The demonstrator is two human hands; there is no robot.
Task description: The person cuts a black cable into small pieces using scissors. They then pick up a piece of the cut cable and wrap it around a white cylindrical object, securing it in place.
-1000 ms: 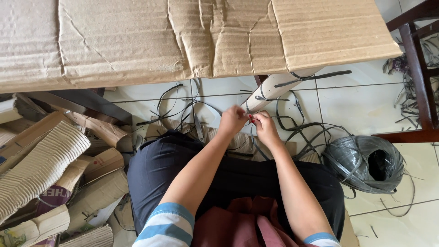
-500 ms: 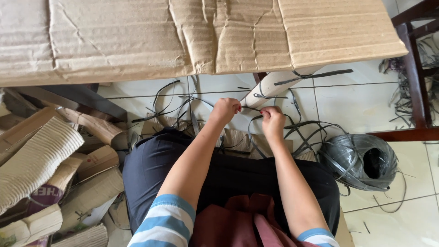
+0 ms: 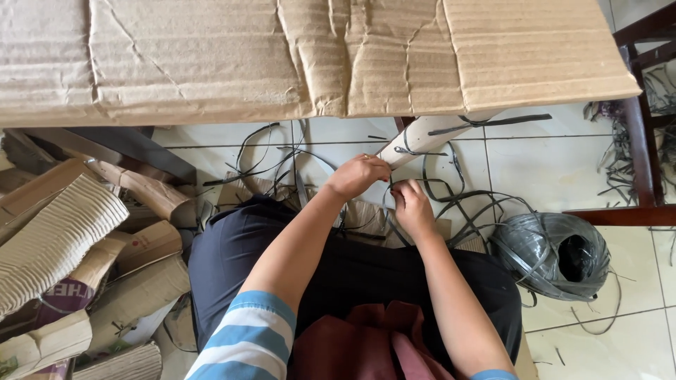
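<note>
My left hand and my right hand are close together above my knees, both pinching a thin dark plastic strap beside the lower end of a white paper-wrapped roll. The roll slants up under the big cardboard sheet and has dark strap tied around it. More loose strap curls over the floor around my hands. The exact grip is partly hidden by my fingers.
A grey-black ball of strap sits on the tiled floor at right. Folded and rolled cardboard pieces pile up at left. Dark wooden chair legs stand at the right edge. My lap in dark trousers fills the lower middle.
My hands have shifted slightly right and down along the roll's end, working the strap; the view has tilted a little.
</note>
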